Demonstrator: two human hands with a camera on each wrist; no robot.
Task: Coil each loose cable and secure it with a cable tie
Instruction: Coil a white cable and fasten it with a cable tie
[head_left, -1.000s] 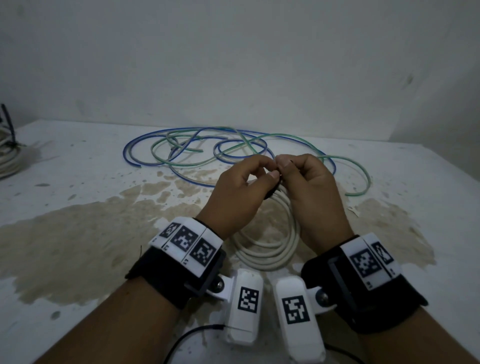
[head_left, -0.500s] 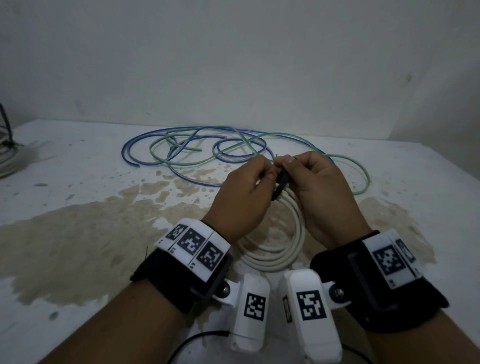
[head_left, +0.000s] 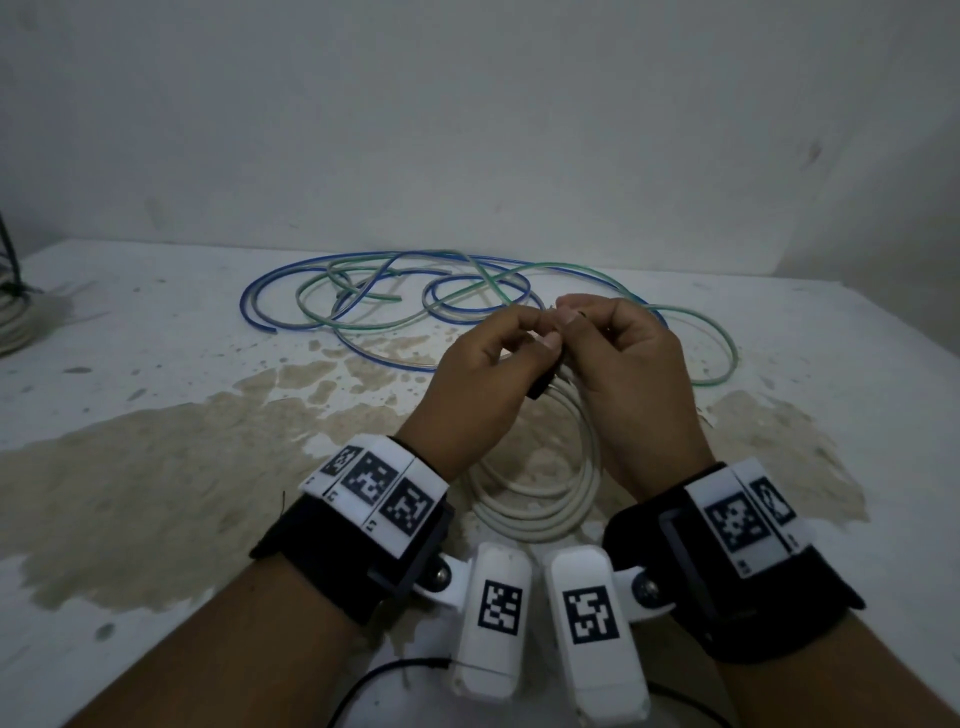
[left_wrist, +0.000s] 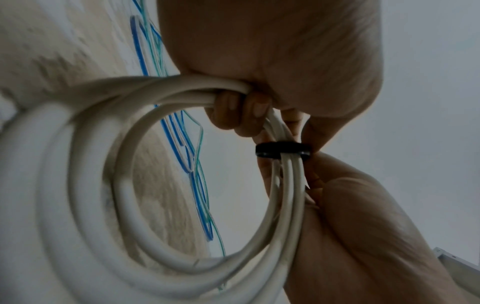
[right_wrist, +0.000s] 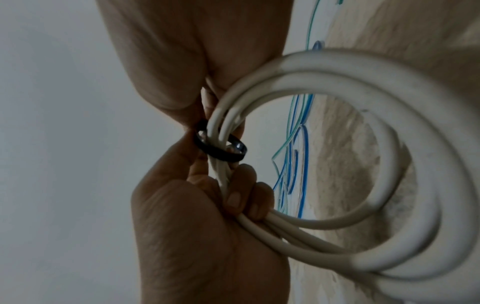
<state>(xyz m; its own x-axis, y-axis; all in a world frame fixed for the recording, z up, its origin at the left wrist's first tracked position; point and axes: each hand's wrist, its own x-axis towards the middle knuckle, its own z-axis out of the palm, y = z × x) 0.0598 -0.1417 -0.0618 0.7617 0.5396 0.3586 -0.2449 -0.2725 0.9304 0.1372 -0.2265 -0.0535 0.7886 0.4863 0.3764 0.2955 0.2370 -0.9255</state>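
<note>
The white cable (head_left: 540, 499) is wound into a round coil of a few loops. Its top part is held up between the two hands, above the table (head_left: 156, 364), and its low part hangs down near the wrists. It cannot be told if the low part touches the table.

A black cable tie (left_wrist: 283, 151) is looped around the bunched strands at the top of the coil. The loop is loose, and gaps are seen between it and the strands.

The coil is gripped by the left hand (head_left: 483, 384). In the left wrist view, its fingers (left_wrist: 241, 111) are curled around the strands just beside the tie. The tie is pinched at the top by the thumb and first finger.

The strands on the other side of the tie are held by the right hand (head_left: 639, 384). Its fingers (right_wrist: 207, 107) are pressed together on the tie where the two hands meet. The fingertips of both hands are touching there.

Farther back on the table, a loose tangle of thin blue and green wires (head_left: 395, 296) is spread out, well apart from the coil. A big brown stain (head_left: 145, 478) is seen on the table under the arms. At the far left edge, part of another pale coil (head_left: 15, 322) is seen.
</note>
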